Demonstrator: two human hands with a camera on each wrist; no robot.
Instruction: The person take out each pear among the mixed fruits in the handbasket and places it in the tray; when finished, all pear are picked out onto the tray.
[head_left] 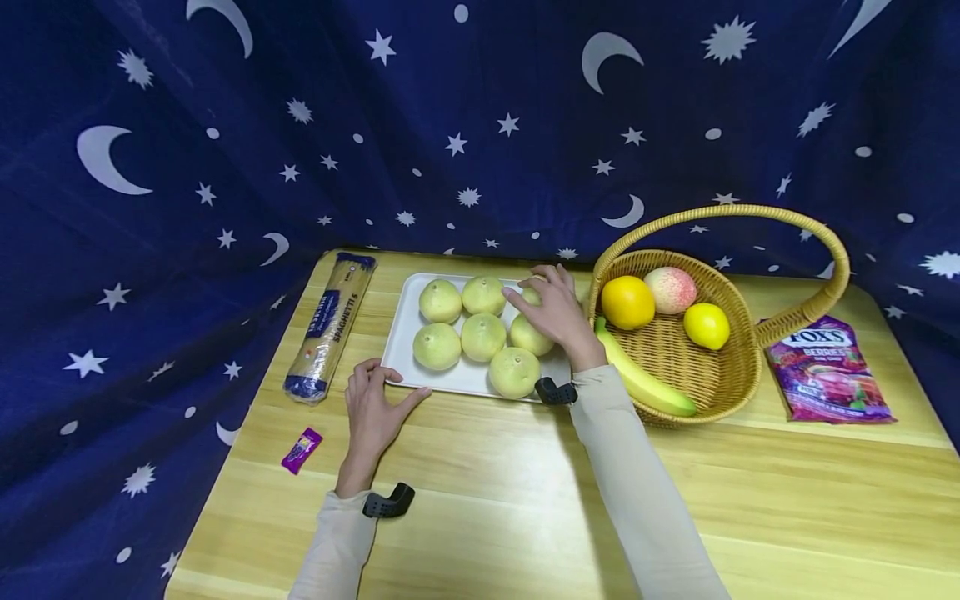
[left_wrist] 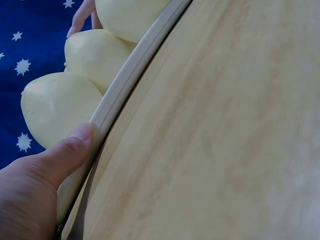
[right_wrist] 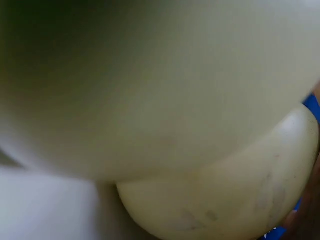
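Pale yellow-green round fruits, several of them, sit on a white rectangular tray (head_left: pixel 401 346). At the tray's back right corner my right hand (head_left: pixel 561 315) reaches over and grips one round fruit (head_left: pixel 531 295), thumb to its left and fingers behind it. Pale fruit (right_wrist: pixel 165 110) fills most of the right wrist view. My left hand (head_left: pixel 372 412) is at the near left corner of the tray, thumb and fingers spread apart. Its thumb (left_wrist: pixel 75 147) touches the tray rim (left_wrist: pixel 132 65) in the left wrist view; the other fingers are hidden there.
Right of the tray stands a wicker basket (head_left: pixel 738 367) with a tall handle, holding a banana (head_left: pixel 645 383), an orange (head_left: pixel 627 302), a peach (head_left: pixel 670 290) and a lemon (head_left: pixel 707 326). A candy bag (head_left: pixel 828 375) lies beyond it. Spaghetti (head_left: pixel 330 329) and a small purple packet (head_left: pixel 302 451) lie left.
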